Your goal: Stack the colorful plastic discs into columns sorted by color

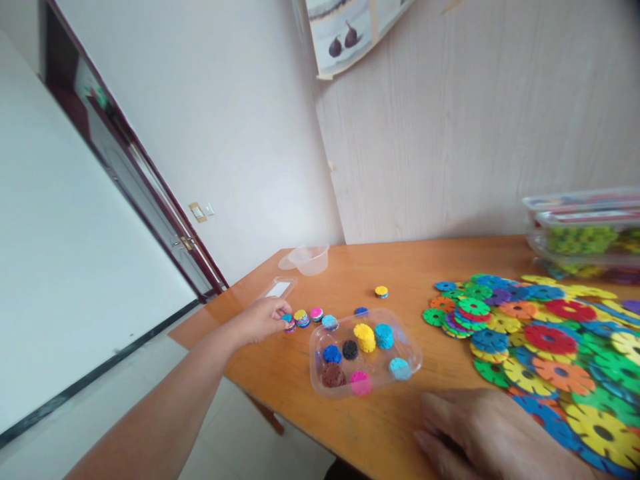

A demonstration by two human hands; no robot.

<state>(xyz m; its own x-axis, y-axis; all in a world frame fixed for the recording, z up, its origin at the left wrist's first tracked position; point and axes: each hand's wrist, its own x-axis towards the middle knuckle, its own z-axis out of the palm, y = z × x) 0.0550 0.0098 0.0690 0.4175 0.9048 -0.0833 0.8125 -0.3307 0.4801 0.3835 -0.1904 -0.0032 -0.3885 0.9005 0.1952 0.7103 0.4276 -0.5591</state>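
In the head view, your two hands are resting well apart at the brown wooden table (405, 265). Your left hand (267, 317) is bending its fingers near the left edge, and its fingertips are touching a small blue-topped stack of notched plastic discs (289, 325); you cannot tell whether they are pinching it. Three more small mixed-colour stacks (317, 315) are standing in a row to the right of that one, leading toward the clear plastic tray (373, 365) near the near edge. The tray is holding small notched discs in yellow, light blue, dark blue, black, brown and pink. A small yellow-topped stack (381, 292) is standing beyond the tray's far rim. Your right hand (475, 423) is curling loosely at the near edge, to the right of the tray; you cannot tell whether anything is lying under it. Just beside it, a heap of large multicoloured flower-shaped plastic discs (555, 340) is spreading toward the right. Clear plastic boxes (590, 233) are standing at the far right, and a clear plastic bowl (314, 264) is sitting near the far left corner.
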